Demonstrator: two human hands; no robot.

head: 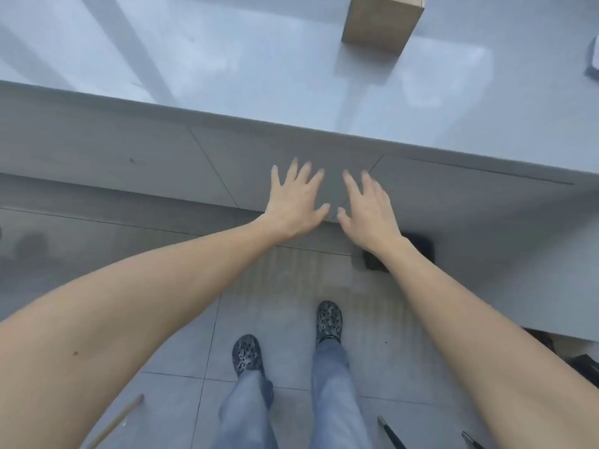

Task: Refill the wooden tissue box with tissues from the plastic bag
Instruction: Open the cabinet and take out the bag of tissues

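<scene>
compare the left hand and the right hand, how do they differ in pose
The left hand has its fingers fanned wide; the right hand keeps them closer together. The left hand leans right, the right hand leans left. Both are open, empty, palms down, below the counter edge.

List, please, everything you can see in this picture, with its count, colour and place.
Counter: one, pale grey, glossy, across the top of the view.
Wooden box: one, light brown, on the counter at the top, cut off by the frame.
Grey object: one, at the right edge on the counter, too cropped to identify.
Floor: grey tiles, below.
Dark object: one, black, on the floor behind the right wrist.
Stick: one, light wood, bottom left.
Dark rods: two, bottom right.
Shoes: two, dark patterned.
Trousers: grey-blue.
Left hand: fingers spread, empty, before the counter front.
Right hand: fingers spread, empty, beside it.
</scene>
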